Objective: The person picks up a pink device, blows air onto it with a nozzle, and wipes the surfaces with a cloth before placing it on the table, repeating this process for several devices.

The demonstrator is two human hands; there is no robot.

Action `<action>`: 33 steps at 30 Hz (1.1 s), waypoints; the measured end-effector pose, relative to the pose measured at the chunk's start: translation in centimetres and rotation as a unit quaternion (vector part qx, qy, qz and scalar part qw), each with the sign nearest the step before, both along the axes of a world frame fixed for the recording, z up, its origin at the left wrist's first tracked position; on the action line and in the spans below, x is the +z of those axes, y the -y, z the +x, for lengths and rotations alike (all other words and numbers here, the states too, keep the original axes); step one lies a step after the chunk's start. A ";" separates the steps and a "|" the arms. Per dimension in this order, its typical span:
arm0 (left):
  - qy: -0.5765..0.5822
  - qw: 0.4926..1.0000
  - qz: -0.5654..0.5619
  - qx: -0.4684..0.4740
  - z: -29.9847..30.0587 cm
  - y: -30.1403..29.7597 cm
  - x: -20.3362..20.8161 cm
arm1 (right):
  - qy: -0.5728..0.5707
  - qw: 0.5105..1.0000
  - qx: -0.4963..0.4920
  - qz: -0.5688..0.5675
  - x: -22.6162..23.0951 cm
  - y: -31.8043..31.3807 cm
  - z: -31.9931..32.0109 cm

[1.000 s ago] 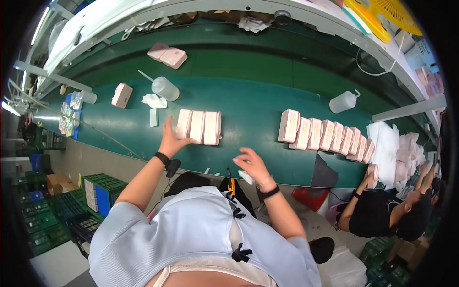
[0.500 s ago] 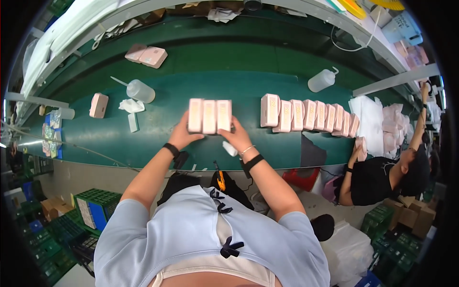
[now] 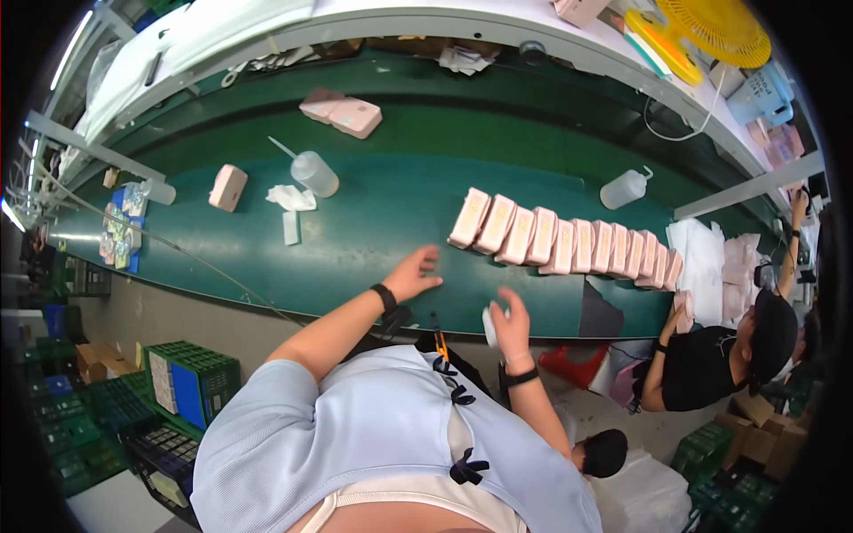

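Note:
A long row of several pale pink boxes (image 3: 569, 243) stands on edge on the green belt (image 3: 373, 258), leaning against each other. My left hand (image 3: 416, 272) hovers open over the belt, a little left of and below the row's left end, touching nothing. My right hand (image 3: 513, 323) is at the belt's near edge below the row, and it holds a small white piece (image 3: 490, 327) beside the thumb. Both wrists wear black bands.
On the belt's left part lie a single pink box (image 3: 227, 186), a clear squeeze bottle (image 3: 313, 172) and white tissue (image 3: 289, 197). Two pink boxes (image 3: 342, 112) lie farther back. A second bottle (image 3: 625, 188) stands right. A co-worker in black (image 3: 711, 364) sits at right. Green crates (image 3: 178, 382) stand lower left.
The three boxes I held between my hands now stand joined to the left end of the long row. Both hands have let go and drawn back toward me.

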State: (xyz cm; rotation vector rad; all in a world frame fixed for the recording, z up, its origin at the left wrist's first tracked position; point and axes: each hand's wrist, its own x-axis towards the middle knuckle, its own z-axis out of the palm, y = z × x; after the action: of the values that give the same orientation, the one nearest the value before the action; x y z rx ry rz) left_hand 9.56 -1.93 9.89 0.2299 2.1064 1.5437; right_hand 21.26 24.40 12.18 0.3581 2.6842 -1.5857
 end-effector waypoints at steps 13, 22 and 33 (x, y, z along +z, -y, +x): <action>0.335 0.760 0.424 0.362 -17.2 8.3 -2.8 | 0.071 0.987 -0.024 -0.143 -6.2 10.4 11.2; 0.320 0.786 0.295 0.439 -30.1 3.6 -4.1 | 0.059 0.949 -0.193 -0.242 -11.7 12.3 14.3; 0.297 0.737 0.463 0.393 -36.5 2.7 -8.2 | 0.180 0.918 -0.157 -0.316 -8.6 12.4 12.6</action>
State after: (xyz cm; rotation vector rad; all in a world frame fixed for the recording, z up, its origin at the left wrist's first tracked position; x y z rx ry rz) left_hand -26.92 -4.63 1.71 -0.8377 0.7605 2.5907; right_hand 33.83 12.03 3.55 0.9669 1.7822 -2.0960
